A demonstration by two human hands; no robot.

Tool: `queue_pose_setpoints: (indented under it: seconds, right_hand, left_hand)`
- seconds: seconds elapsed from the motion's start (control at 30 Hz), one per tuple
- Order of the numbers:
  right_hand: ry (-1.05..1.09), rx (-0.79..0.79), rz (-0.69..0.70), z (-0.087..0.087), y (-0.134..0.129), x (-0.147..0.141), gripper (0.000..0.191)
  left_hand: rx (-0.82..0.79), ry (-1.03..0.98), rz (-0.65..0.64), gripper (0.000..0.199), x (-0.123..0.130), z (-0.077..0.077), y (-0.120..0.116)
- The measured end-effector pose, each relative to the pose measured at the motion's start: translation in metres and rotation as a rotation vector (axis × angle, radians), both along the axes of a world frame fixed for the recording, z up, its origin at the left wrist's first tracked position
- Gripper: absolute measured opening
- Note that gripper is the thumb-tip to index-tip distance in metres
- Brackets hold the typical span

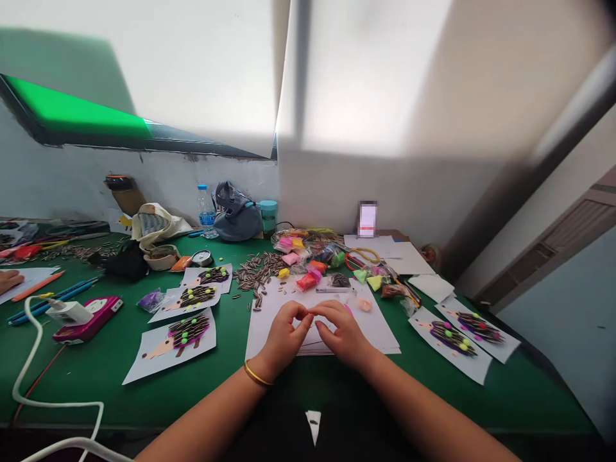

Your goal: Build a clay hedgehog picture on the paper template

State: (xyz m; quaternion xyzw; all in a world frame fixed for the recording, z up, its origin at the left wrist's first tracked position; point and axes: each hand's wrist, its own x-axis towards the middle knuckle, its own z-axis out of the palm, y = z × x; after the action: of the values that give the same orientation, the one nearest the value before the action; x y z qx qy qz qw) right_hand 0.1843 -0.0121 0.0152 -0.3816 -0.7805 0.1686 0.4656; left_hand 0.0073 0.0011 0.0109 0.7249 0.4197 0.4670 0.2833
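My left hand and my right hand meet at the fingertips above a stack of white paper. The left thumb and forefinger are pinched together. My right fingers curl in against them, with the right thumb a little apart. Whatever is between the fingertips is too small to make out. Just beyond the hands lie a lump of peach-coloured clay, a white pen and a red clay packet. Striped sunflower seeds are heaped at the paper's upper left corner.
Hedgehog pictures made with seeds lie left and right. Behind are colourful clay packets, yellow-handled scissors, a propped phone and a water bottle. A charger with a white cable and another person's hand are at left.
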Motion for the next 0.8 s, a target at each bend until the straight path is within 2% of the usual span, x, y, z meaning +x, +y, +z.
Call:
queue_pose_setpoints:
  seconds: [0.17,0.37,0.8]
  right_hand:
    - [0.064,-0.031,0.006,-0.0056,-0.0069,0.0020,0.021]
    - [0.133,-0.032,-0.001,-0.0059,-0.0047,-0.0019,0.011]
    - [0.138,-0.022,-0.017,-0.0099,-0.0066,0.0005,0.007]
  left_hand:
    - [0.016,0.086,-0.099,0.033,-0.0005,-0.0004,-0.0006]
    - [0.038,0.113,-0.135,0.043,-0.0022,-0.0013,0.0005]
    - [0.056,0.141,-0.124,0.037,-0.0013,0.0034,-0.0025]
